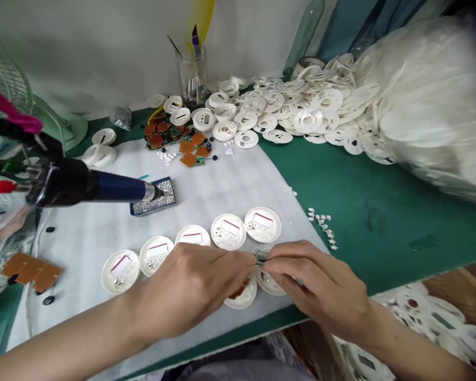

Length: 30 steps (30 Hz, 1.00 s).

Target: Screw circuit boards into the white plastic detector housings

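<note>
My left hand and my right hand meet above the mat, fingertips pinched together at a tiny dark and greenish piece, mostly hidden and too small to name. Just below them lie a round white housing with a brown circuit board in it and another white housing, partly covered by my right hand. Beyond my hands, several more white housings form a curved row. Each holds a white rectangular display with a red edge and small metal parts. My left hand partly covers some of the row.
A screwdriver-like electric tool hangs at left, its tip over a blue box of screws. Orange-brown circuit boards lie behind. White discs pile up beside a large plastic bag. Small white parts lie right.
</note>
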Available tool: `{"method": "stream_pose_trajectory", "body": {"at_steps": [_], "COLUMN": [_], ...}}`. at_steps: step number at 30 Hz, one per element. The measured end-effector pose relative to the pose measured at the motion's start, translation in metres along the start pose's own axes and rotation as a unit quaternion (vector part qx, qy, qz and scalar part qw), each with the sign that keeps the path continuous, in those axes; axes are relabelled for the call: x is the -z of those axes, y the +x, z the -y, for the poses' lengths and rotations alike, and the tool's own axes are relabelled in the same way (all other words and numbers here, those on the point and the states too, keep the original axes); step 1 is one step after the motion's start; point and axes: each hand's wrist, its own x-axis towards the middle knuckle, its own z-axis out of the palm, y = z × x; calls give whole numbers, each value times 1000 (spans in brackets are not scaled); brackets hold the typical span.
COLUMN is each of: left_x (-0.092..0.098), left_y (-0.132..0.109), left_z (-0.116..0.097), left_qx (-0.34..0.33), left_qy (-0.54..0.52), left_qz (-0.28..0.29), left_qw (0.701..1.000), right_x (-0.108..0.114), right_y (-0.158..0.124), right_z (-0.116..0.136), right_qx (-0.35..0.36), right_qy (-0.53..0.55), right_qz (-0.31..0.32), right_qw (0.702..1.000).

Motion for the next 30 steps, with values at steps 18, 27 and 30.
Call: {"method": "stream_pose_trajectory", "body": {"at_steps": [18,27,30], "left_x": [21,-13,-11], "left_y": [39,63,66], "left_z": [16,35,32], "left_qx": [68,-63,-38], "left_qy": [-66,159,167], "left_qz": [93,174,227], "left_qw": [991,970,959], "right_x": [-5,-20,-19], "right_y": [0,0,1], "right_z": [-18,-25,-24], "right_qx": [-237,-225,-212], "right_qy": [-167,-175,-192], "right_qz": [-8,11,23], "right_qw": [957,958,958]}}
